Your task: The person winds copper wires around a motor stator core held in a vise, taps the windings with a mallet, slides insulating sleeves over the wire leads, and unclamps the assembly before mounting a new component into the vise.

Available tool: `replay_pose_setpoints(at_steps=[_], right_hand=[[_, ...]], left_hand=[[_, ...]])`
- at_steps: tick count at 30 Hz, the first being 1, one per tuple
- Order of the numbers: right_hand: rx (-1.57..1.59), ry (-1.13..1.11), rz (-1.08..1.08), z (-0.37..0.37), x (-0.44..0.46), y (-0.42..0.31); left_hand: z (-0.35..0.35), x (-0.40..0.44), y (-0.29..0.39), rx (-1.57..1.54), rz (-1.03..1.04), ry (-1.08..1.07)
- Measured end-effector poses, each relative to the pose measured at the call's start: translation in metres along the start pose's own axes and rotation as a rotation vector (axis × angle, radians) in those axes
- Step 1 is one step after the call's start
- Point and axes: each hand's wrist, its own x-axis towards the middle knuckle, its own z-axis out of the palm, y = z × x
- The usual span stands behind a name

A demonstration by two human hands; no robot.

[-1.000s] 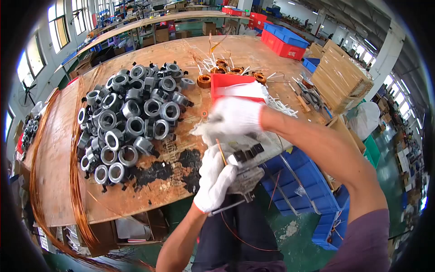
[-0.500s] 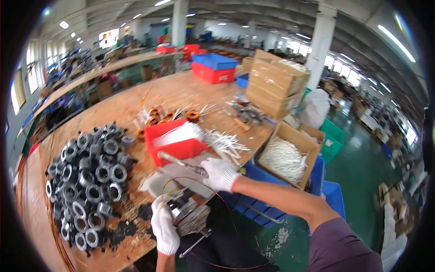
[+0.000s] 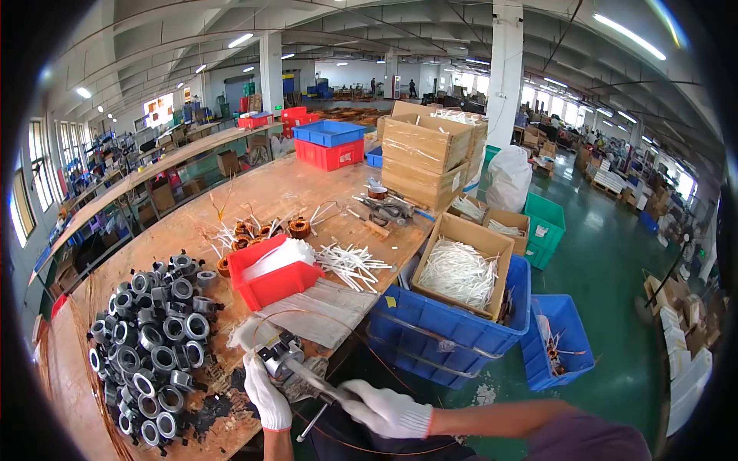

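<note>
My right hand, in a white knit glove, is closed around the near end of a long grey bar. The bar's far end reaches a black-and-silver ring piece at the table edge. My left hand, also gloved, is closed against the left side of that piece, its fingertips partly hidden. Below them is what looks like a bench vise with a thin metal handle. A thin copper wire loops around the work and over my lap.
Many black-and-silver rings are heaped at left. A red bin of white pieces, white tubes and copper coils lie beyond. At right, a carton of white tubes sits on a blue crate; another blue crate stands on the floor.
My right hand has come down toward me with the bar, from beside the red bin to the ring piece. My left hand has shifted slightly left. The head view has tilted up and turned right.
</note>
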Motion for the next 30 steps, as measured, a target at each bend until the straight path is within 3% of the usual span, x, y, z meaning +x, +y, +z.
replay_pose_setpoints(at_steps=[2,5,7,8,11,12,14,15,16,17,18,19,21,23,27,30], right_hand=[[-0.041,0.094,-0.127,0.004,0.031,-0.023],[0.031,-0.185,0.044,-0.029,0.066,-0.073],[-0.115,-0.229,0.063,-0.047,0.065,-0.089],[-0.334,-0.106,-0.191,-0.043,0.062,-0.073],[-0.346,-0.181,-0.024,-0.042,-0.016,-0.036],[-0.313,-0.189,-0.035,-0.046,-0.058,-0.028],[-0.313,-0.179,-0.108,-0.032,-0.156,0.067],[-0.449,-0.200,0.088,-0.044,-0.200,0.046],[-0.331,-0.304,0.290,-0.044,-0.246,0.086],[-0.265,-0.220,0.481,-0.049,-0.286,0.103],[-0.194,-0.047,0.629,-0.053,-0.299,0.084],[-0.201,-0.130,0.633,-0.051,-0.299,0.097],[-0.035,0.321,0.447,-0.033,-0.297,0.130],[0.060,0.115,0.405,-0.035,-0.234,0.089],[0.289,-0.024,0.190,-0.002,-0.105,0.020],[0.443,-0.031,0.142,0.011,-0.017,-0.029]], left_hand=[[0.003,0.001,0.006,-0.054,-0.012,-0.008],[-0.001,0.003,0.012,-0.067,-0.030,-0.015],[-0.003,0.005,0.017,-0.011,0.026,-0.070],[0.001,0.003,0.022,-0.057,-0.024,-0.053],[0.006,-0.001,0.033,0.021,-0.034,-0.016],[0.001,0.006,0.012,0.062,0.128,-0.009],[-0.005,0.011,0.006,0.060,0.140,-0.016],[-0.004,0.008,0.012,-0.022,0.029,-0.036],[-0.002,0.004,0.019,-0.103,-0.083,-0.048],[0.014,0.003,0.027,-0.262,-0.136,0.015],[0.009,0.009,0.023,-0.192,-0.148,0.018],[0.004,0.011,0.014,-0.024,-0.099,0.028],[-0.003,0.009,0.001,0.208,-0.029,0.092],[0.000,0.004,0.018,0.216,-0.045,0.083],[0.009,0.003,0.030,0.018,-0.162,0.064],[0.004,0.006,0.013,0.046,0.035,0.012]])
